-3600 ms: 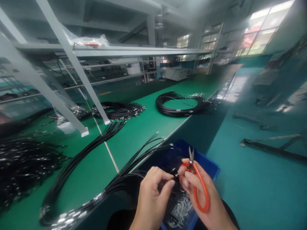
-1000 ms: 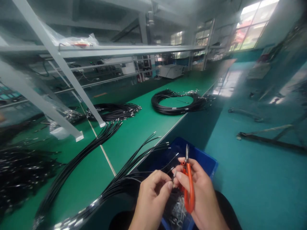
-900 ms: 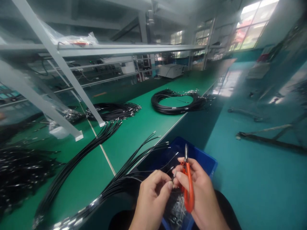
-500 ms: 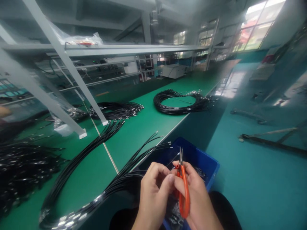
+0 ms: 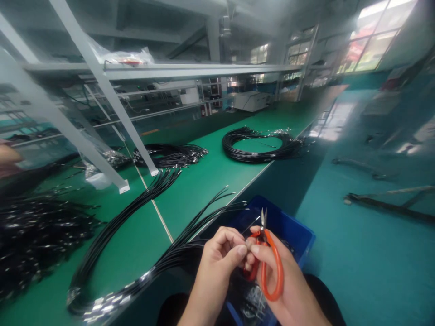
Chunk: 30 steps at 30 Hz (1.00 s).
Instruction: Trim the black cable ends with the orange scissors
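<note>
My left hand (image 5: 220, 256) is closed in a pinch at the lower middle. A thin cable (image 5: 252, 224) with a pale tip sticks up from behind its fingers and appears to be held there. Scissors (image 5: 279, 271) with orange-red handles rest in my right hand (image 5: 283, 267), blades up and slightly apart. Right thumb and forefinger meet the left fingertips; whatever small piece lies between them is hidden. A bundle of black cables (image 5: 166, 253) loops over the bench edge and runs behind my left hand. Below both hands sits a blue bin (image 5: 302, 242) with small shiny pieces inside.
On the green bench (image 5: 200, 190) lie a coil of black cables (image 5: 251, 156), another bundle (image 5: 170, 156) and a large dark pile (image 5: 41, 240). White rack posts (image 5: 112, 113) rise from the bench at left. Another person's arm (image 5: 8, 156) shows at the left edge.
The scissors have tilted and turned in my right hand, and their blades have parted slightly. Both hands stay together. The whole view has shifted a little, moving the bench rightward in the picture.
</note>
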Tool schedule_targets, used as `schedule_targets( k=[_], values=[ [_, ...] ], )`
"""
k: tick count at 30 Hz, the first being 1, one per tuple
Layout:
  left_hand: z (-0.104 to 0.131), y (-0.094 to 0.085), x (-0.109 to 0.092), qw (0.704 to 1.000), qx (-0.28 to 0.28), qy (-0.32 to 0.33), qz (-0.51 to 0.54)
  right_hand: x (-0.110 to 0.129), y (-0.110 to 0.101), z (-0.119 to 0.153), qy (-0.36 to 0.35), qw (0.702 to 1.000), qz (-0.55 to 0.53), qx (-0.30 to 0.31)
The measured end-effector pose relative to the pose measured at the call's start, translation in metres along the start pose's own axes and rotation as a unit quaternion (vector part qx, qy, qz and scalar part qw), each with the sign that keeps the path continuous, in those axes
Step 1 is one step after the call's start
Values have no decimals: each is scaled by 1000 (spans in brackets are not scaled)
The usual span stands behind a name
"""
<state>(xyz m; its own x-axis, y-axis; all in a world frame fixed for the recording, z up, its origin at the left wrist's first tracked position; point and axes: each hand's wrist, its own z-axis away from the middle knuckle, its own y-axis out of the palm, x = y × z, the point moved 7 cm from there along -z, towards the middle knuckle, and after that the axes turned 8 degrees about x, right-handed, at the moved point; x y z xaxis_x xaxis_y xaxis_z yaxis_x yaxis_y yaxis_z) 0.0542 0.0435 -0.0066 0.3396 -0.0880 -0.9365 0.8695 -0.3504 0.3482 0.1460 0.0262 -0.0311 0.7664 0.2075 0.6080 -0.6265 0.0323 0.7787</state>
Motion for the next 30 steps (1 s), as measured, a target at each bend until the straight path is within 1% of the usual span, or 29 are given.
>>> schedule_targets(
  k=[3, 5, 6, 7, 8, 10, 11, 13, 14, 15, 16, 17, 18, 19, 21, 22, 23, 24, 26, 28, 30],
  values=[
    [1, -7, 0, 999, -11, -8, -30, 0, 0, -1, 0, 1000, -3, 2],
    [4, -14, -6, 992, -37, 9, -118, 0, 0, -2, -2, 1000, -6, 5],
    [6, -17, -12, 980, -57, 31, -189, 0, 1, -2, -4, 1000, -7, 5],
    [9, -17, -20, 959, -74, 60, -268, 0, 1, -2, -5, 1000, -7, 2],
    [11, -15, -27, 929, -83, 91, -348, 0, 1, -2, -3, 1000, -8, 0],
    [16, -3, -38, 859, -76, 161, -480, -2, 2, -3, 6, 1000, -11, -5],
    [18, 4, -42, 826, -67, 192, -525, -3, 2, -3, 10, 1000, -13, -9],
    [22, 13, -45, 776, -53, 240, -580, -3, 3, -2, 12, 1000, -18, -15],
    [24, 14, -46, 760, -52, 256, -595, -3, 3, -2, 13, 1000, -20, -15],
    [25, 14, -47, 752, -56, 262, -602, -3, 4, -2, 16, 999, -24, -16],
    [25, 11, -47, 755, -65, 256, -601, -3, 5, -1, 18, 999, -28, -15],
    [25, 6, -47, 767, -76, 242, -589, -2, 6, -1, 18, 999, -34, -17],
    [24, 1, -47, 789, -84, 217, -568, -1, 6, 0, 14, 999, -40, -22],
    [22, -4, -45, 819, -84, 182, -538, -1, 6, 0, 9, 999, -45, -26],
    [18, -9, -34, 884, -53, 96, -454, 0, 6, 1, 0, 999, -49, -24],
    [16, -8, -29, 911, -30, 60, -406, 0, 6, 1, -1, 999, -46, -18],
    [15, -6, -24, 931, -13, 35, -362, -1, 6, 0, 0, 999, -39, -8],
    [15, -5, -21, 945, -6, 21, -325, -1, 7, 0, 3, 1000, -29, 3],
    [14, -6, -16, 962, -14, 17, -273, 0, 6, -1, 0, 1000, 1, 8],
    [14, -10, -12, 967, -29, 10, -251, 4, 4, -1, -19, 999, 29, -5],
    [14, -13, -7, 969, -33, -2, -245, 10, 3, -2, -45, 998, 50, -21]
  ],
)
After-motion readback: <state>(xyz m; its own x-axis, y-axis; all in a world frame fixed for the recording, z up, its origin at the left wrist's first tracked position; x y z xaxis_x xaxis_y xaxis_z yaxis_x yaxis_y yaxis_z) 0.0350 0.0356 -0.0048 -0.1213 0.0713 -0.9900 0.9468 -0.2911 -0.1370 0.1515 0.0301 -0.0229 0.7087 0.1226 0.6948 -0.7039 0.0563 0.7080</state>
